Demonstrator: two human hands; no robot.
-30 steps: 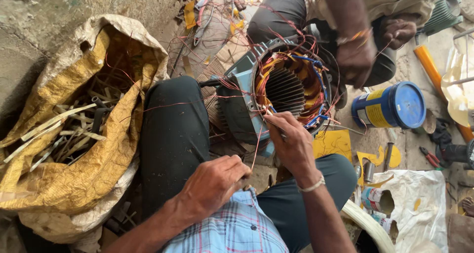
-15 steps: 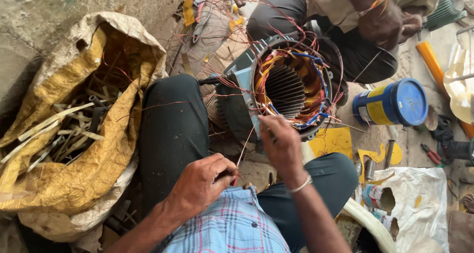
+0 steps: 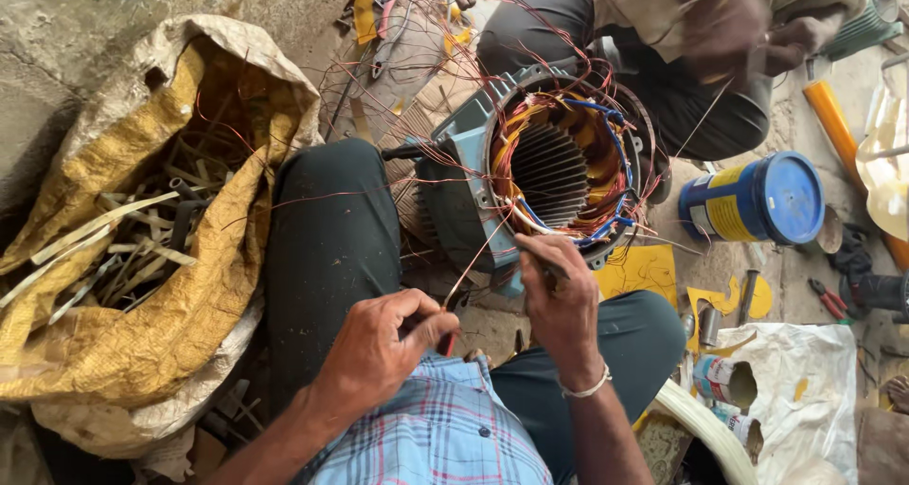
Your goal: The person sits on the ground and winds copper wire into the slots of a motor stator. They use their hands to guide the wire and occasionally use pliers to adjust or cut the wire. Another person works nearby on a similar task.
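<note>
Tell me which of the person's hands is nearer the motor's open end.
Right. The right hand is just below the rim of the motor; the left hand sits lower, over the lap, pinching a copper wire.

Dusty concrete floor [image 3: 57, 87] with yellow sack [image 3: 142, 286], blue can [image 3: 753, 199], motor stator [image 3: 559, 168], white bag [image 3: 805, 390].

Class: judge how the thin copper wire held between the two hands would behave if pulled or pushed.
The copper wire probably bends easily: loose strands curl around the motor stator. It looks light, spanning unsupported from the left hand toward the right hand. Being so thin, it may kink.
</note>
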